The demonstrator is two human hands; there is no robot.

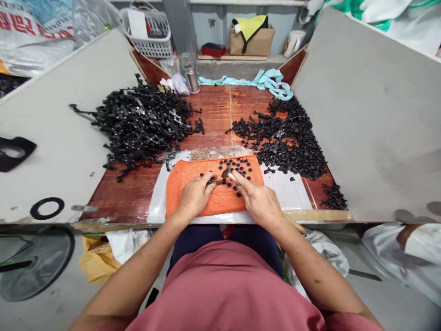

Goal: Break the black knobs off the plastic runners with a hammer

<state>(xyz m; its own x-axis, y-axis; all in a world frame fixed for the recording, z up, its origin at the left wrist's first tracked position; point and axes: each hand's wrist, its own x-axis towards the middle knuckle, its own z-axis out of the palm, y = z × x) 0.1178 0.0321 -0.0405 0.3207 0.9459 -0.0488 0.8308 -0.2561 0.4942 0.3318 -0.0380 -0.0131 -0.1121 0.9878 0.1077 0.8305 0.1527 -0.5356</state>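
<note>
My right hand is closed round the wooden handle of a small hammer, whose metal head is over the orange cloth. Between the fingertips of my left hand is a thin black plastic part, lying low over the same cloth. Its far end is close to the hammer head; whether they touch I cannot tell. Several small round black pieces are scattered on the cloth around the hammer. My left fingers cover part of the black part.
A heap of long black parts fills the table's left side. Small black parts are piled on the right. Grey panels wall both sides. Behind are a thermos, blue cloth strips, a white basket and a cardboard box.
</note>
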